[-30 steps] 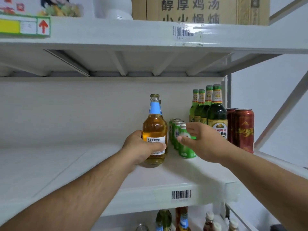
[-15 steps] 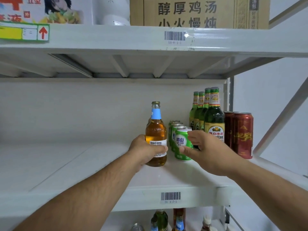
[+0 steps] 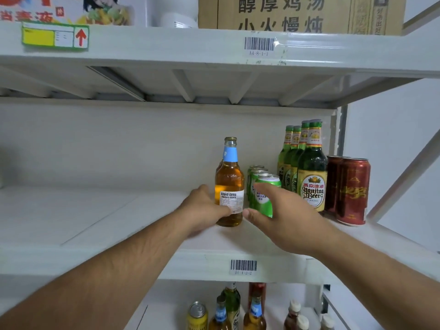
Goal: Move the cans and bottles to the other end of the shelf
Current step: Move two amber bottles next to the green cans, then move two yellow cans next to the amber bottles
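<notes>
An amber beer bottle (image 3: 229,177) with a blue neck label stands on the white shelf (image 3: 100,225), and my left hand (image 3: 202,210) is wrapped around its lower part. Just right of it is a row of green cans; my right hand (image 3: 283,215) curls around the front green can (image 3: 265,202), thumb at its left and fingers across its top. Behind my right hand stand several green bottles (image 3: 312,167). Red cans (image 3: 352,191) sit at the shelf's right end.
The left part of this shelf is bare white board. The shelf above carries a cardboard box (image 3: 297,13). The shelf below holds more bottles (image 3: 231,303) and a yellow can (image 3: 197,315). A slanted brace (image 3: 404,172) runs along the right side.
Both hands stay on the amber bottle and the front green can. My view has pulled back a little, so the shelf contents sit slightly lower and farther right.
</notes>
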